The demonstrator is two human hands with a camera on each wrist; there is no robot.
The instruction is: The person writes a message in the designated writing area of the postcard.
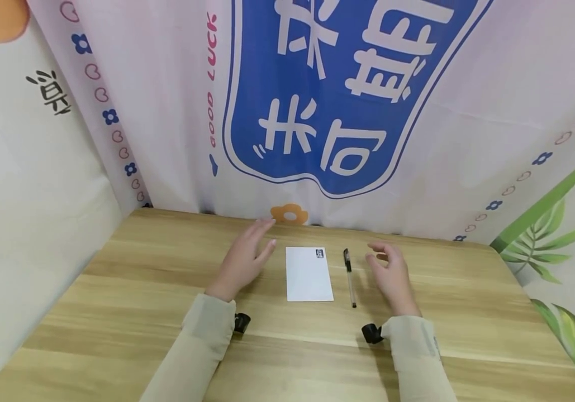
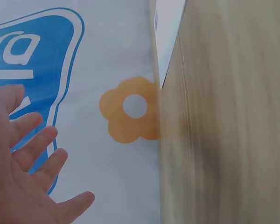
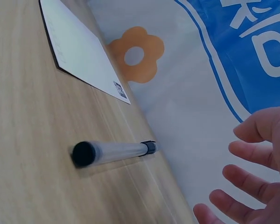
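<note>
A white card (image 1: pixel 309 274) with a small dark printed square at its top right corner lies on the wooden table. Just right of it is a capped pen (image 1: pixel 350 282) with a clear barrel and black ends, its cap pointing away from me. My left hand (image 1: pixel 245 258) is held left of the card, fingers spread and touching nothing. To the right of the pen, my right hand (image 1: pixel 390 274) hovers with loosely bent fingers and an empty palm. In the right wrist view the pen (image 3: pixel 116 152) lies apart from the fingertips (image 3: pixel 242 133).
A printed cloth (image 1: pixel 176 184) with a blue panel hangs along the table's back edge. Black wrist cameras sit at both cuffs, the left camera (image 1: pixel 241 322) and the right camera (image 1: pixel 371 333). The wooden table (image 1: pixel 131 312) extends to both sides.
</note>
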